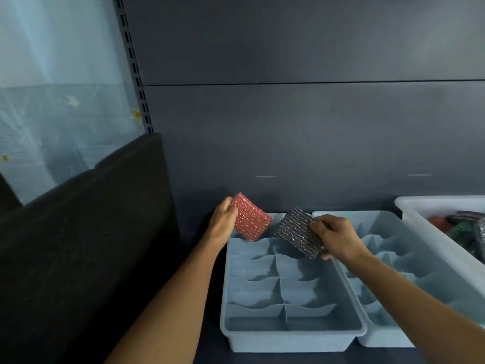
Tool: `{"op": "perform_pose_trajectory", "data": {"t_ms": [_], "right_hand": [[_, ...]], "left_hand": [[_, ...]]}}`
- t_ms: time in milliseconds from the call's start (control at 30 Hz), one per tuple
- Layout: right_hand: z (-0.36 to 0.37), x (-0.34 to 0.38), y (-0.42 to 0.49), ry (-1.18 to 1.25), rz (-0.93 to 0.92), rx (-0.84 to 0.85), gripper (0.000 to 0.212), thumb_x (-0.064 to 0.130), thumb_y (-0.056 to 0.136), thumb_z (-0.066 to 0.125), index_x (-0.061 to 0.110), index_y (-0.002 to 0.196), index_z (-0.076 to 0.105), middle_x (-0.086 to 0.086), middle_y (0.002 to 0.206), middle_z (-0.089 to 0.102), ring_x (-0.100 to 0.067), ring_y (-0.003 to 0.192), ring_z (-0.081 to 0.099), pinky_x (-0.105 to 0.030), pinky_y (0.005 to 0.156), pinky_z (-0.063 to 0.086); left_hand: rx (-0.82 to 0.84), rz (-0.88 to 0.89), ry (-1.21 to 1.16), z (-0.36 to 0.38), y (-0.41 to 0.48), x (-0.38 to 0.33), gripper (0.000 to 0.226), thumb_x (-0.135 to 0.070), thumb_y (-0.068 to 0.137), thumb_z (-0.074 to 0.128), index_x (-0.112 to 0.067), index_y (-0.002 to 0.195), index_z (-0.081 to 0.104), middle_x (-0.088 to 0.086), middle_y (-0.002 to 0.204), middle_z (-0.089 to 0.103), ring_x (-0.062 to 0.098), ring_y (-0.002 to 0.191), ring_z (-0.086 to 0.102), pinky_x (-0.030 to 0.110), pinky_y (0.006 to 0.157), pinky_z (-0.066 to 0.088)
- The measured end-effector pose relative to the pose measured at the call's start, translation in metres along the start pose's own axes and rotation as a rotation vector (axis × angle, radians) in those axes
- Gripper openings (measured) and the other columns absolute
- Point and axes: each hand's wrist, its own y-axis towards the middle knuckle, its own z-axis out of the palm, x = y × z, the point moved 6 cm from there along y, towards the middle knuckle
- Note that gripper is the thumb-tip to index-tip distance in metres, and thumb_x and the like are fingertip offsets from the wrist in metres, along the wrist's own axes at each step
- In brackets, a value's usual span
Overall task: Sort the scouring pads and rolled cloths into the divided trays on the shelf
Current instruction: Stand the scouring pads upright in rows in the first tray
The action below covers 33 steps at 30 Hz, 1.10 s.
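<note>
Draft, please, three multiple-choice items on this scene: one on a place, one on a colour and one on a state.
1. Where is the dark grey pad?
A. Above the far end of the left divided tray
B. Inside a drawer
C. On the floor

2. What colour is the pad in the left hand?
A. Green
B. Yellow
C. Red

3. What is the right hand doing?
A. Lying flat on a tray
B. Gripping the dark grey pad
C. Hanging idle

Answers:
1 A: it is held over that tray's far compartments.
2 C: the red pad shows beside the thumb.
3 B: its fingers curl round the pad's edge.
</note>
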Motion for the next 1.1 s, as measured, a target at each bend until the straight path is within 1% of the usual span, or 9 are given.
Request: {"op": "perform_pose_trajectory", "data": {"t_ms": [133, 200, 333, 433, 567, 667, 800, 967, 1100], "right_hand": [[0.006, 0.0, 0.005, 0.039, -0.008, 0.004, 0.013, 0.013, 0.097, 0.055, 0.006, 0.089, 0.064, -0.009, 0.068, 0.059, -0.019, 0.053, 0.056, -0.03, 0.046, 0.053], [0.008, 0.001, 0.008, 0.072, -0.008, 0.0, 0.012, 0.011, 0.096, 0.056, 0.01, 0.085, 0.062, -0.006, 0.069, 0.059, -0.017, 0.055, 0.056, -0.029, 0.047, 0.055], [0.012, 0.004, 0.014, 0.074, -0.026, -0.001, 0.016, 0.01, 0.095, 0.058, 0.014, 0.08, 0.061, -0.004, 0.068, 0.061, -0.016, 0.056, 0.057, -0.032, 0.054, 0.054], [0.012, 0.006, 0.017, 0.073, -0.052, -0.015, 0.014, 0.01, 0.094, 0.058, 0.013, 0.081, 0.062, -0.005, 0.07, 0.063, -0.018, 0.059, 0.056, -0.031, 0.058, 0.05], [0.014, 0.005, 0.027, -0.018, -0.076, -0.048, 0.015, 0.012, 0.093, 0.06, 0.017, 0.079, 0.063, -0.003, 0.071, 0.066, -0.019, 0.062, 0.058, -0.035, 0.064, 0.052], [0.021, 0.005, 0.034, -0.108, -0.075, -0.046, 0.008, 0.015, 0.092, 0.061, 0.008, 0.09, 0.065, -0.012, 0.079, 0.069, -0.027, 0.059, 0.064, -0.041, 0.06, 0.058], [0.026, 0.006, 0.04, -0.178, -0.099, -0.048, 0.004, 0.019, 0.088, 0.065, 0.015, 0.088, 0.064, -0.009, 0.083, 0.071, -0.032, 0.072, 0.068, -0.049, 0.072, 0.058], [0.02, 0.005, 0.042, -0.101, -0.147, -0.076, 0.017, 0.011, 0.085, 0.068, 0.021, 0.081, 0.056, -0.006, 0.083, 0.069, -0.027, 0.08, 0.066, -0.051, 0.077, 0.057], [0.03, 0.011, 0.042, -0.072, -0.209, -0.045, 0.014, 0.01, 0.083, 0.072, 0.019, 0.084, 0.061, -0.007, 0.083, 0.07, -0.019, 0.074, 0.06, -0.039, 0.079, 0.052]], "left_hand": [[0.05, -0.076, 0.142, 0.01, 0.018, 0.028, 0.076, -0.067, 0.072, 0.035, -0.022, 0.133, 0.044, 0.005, 0.14, 0.05, 0.027, 0.127, 0.046, 0.052, 0.109, 0.035], [0.053, 0.01, 0.218, 0.012, 0.018, 0.021, 0.067, -0.069, 0.081, 0.038, -0.019, 0.122, 0.051, 0.003, 0.129, 0.055, 0.025, 0.12, 0.051, 0.05, 0.106, 0.038], [-0.052, 0.226, 0.306, 0.005, 0.019, 0.007, 0.029, -0.032, 0.09, 0.066, -0.004, 0.086, 0.066, 0.008, 0.095, 0.059, 0.026, 0.088, 0.059, 0.042, 0.085, 0.049], [-0.016, 0.222, 0.29, 0.005, 0.017, 0.005, 0.012, -0.016, 0.083, 0.075, -0.008, 0.091, 0.07, 0.0, 0.08, 0.066, 0.016, 0.072, 0.061, 0.034, 0.073, 0.053], [-0.01, 0.26, 0.483, 0.006, 0.015, 0.0, 0.039, -0.02, 0.08, 0.076, -0.029, 0.114, 0.057, -0.011, 0.082, 0.06, 0.021, 0.083, 0.065, 0.036, 0.076, 0.053], [0.022, 0.314, 0.593, 0.01, 0.015, -0.008, 0.059, -0.026, 0.081, 0.076, -0.036, 0.133, 0.048, -0.005, 0.104, 0.063, 0.023, 0.097, 0.063, 0.037, 0.086, 0.051], [0.026, 0.376, 0.647, 0.01, 0.022, -0.01, 0.024, -0.026, 0.085, 0.074, -0.028, 0.109, 0.07, -0.006, 0.103, 0.07, 0.016, 0.095, 0.065, 0.031, 0.084, 0.052], [0.033, 0.47, 0.646, 0.01, 0.028, -0.015, 0.019, -0.015, 0.083, 0.076, -0.016, 0.101, 0.074, -0.001, 0.099, 0.071, 0.014, 0.092, 0.063, 0.027, 0.084, 0.049], [0.038, 0.652, 0.774, 0.015, 0.027, -0.022, 0.015, -0.015, 0.083, 0.073, -0.018, 0.098, 0.075, -0.003, 0.096, 0.071, 0.017, 0.095, 0.059, 0.031, 0.08, 0.046]]}}
